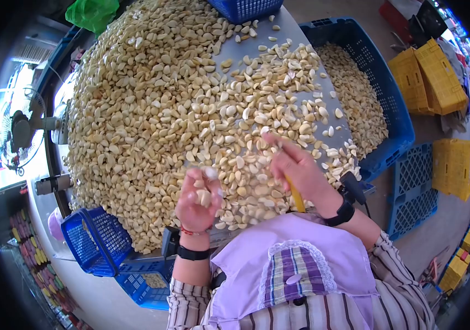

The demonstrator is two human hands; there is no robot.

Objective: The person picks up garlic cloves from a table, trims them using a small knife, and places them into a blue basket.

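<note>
A large heap of pale, curved nut-like pieces (136,110) covers much of the metal table (331,102). My left hand (199,201), palm up with fingers curled, holds a few of the pale pieces at the near side of the heap. To its right, my right hand (296,170) has its fingers wrapped round a tool with a yellow handle (295,197); the tool's tip by the fingertips is blurred. Loose pieces lie under and between both hands.
A blue crate (394,115) with more pieces stands right of the table. Blue baskets (96,240) sit at the near left, another (246,6) at the far edge. A fan (23,129) stands left; yellow crates (454,168) and a blue pallet (413,190) are at right.
</note>
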